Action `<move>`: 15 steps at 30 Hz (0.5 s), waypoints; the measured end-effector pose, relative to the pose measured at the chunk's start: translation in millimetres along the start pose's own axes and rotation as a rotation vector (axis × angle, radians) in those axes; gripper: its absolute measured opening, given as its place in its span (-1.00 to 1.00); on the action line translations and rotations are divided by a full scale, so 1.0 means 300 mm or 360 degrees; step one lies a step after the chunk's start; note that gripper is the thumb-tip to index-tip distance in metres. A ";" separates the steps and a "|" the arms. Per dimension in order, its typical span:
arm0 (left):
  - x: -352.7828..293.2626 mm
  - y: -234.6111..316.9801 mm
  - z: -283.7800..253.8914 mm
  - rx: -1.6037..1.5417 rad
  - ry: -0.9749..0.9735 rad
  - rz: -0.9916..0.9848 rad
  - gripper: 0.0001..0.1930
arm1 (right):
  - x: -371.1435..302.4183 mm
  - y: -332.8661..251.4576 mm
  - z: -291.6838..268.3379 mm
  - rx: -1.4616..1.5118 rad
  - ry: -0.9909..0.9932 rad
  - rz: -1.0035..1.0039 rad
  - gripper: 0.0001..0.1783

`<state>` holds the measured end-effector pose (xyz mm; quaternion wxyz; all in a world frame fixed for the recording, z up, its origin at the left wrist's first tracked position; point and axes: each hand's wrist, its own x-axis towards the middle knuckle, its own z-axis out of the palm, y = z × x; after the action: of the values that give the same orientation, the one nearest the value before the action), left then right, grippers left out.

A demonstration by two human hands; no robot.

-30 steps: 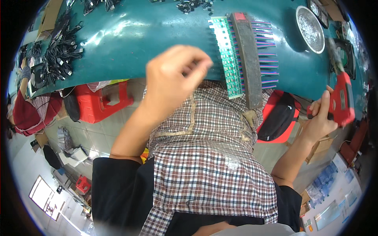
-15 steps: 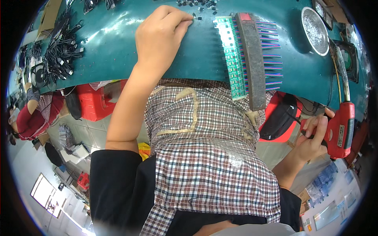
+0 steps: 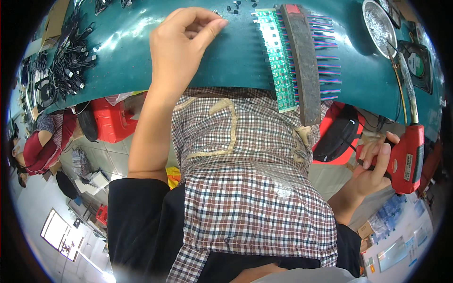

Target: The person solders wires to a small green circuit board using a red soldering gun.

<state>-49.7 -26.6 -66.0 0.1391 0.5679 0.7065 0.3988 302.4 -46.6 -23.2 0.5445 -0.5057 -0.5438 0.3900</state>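
Note:
My left hand (image 3: 177,47) is over the far part of the table, thumb and forefinger pinched together. Whatever lies between those fingertips is too small to make out. Just beyond them lie several small black components (image 3: 235,8). My right hand (image 3: 375,165) grips a red soldering gun (image 3: 408,160) by its handle, its long metal barrel (image 3: 406,80) pointing away from me toward the metal bowl. Between the hands lies a green circuit board panel (image 3: 276,61). A dark grey bar (image 3: 303,66) rests across the thin coloured wires (image 3: 329,73) beside the panel.
Bundles of black cables (image 3: 71,61) with connectors lie on the green table (image 3: 122,56) at left. A round metal bowl (image 3: 379,28) and a black fan (image 3: 417,66) stand at right. Below the edge are a red stool (image 3: 111,122) and a black bag (image 3: 337,134). Another person (image 3: 52,141) sits at far left.
My left hand has drawn back slightly to the left from the small black components, its thumb now more visible. My right hand still holds the soldering gun. The whole view has shifted a little.

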 end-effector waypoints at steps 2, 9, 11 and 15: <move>-0.020 0.006 0.001 -0.0054 -0.0072 -0.0033 -0.86 | -0.014 -0.005 -0.007 0.0075 -0.0034 0.0066 -0.72; -0.100 0.053 0.014 -0.0585 -0.0183 -0.0307 -0.89 | -0.067 -0.021 0.002 0.0192 -0.0212 0.0199 -0.68; -0.130 0.077 0.017 -0.0771 -0.0208 -0.0330 -0.88 | -0.090 -0.033 0.004 0.0150 -0.0225 0.0300 -0.65; -0.190 0.138 0.023 -0.0603 -0.0332 -0.0051 -0.83 | -0.150 -0.038 -0.005 0.0085 -0.0359 0.0365 -0.66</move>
<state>1.5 -74.4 -55.3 0.3220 0.5585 0.6095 0.4613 297.7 -92.8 -21.0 0.4450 -0.5029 -0.5296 0.5182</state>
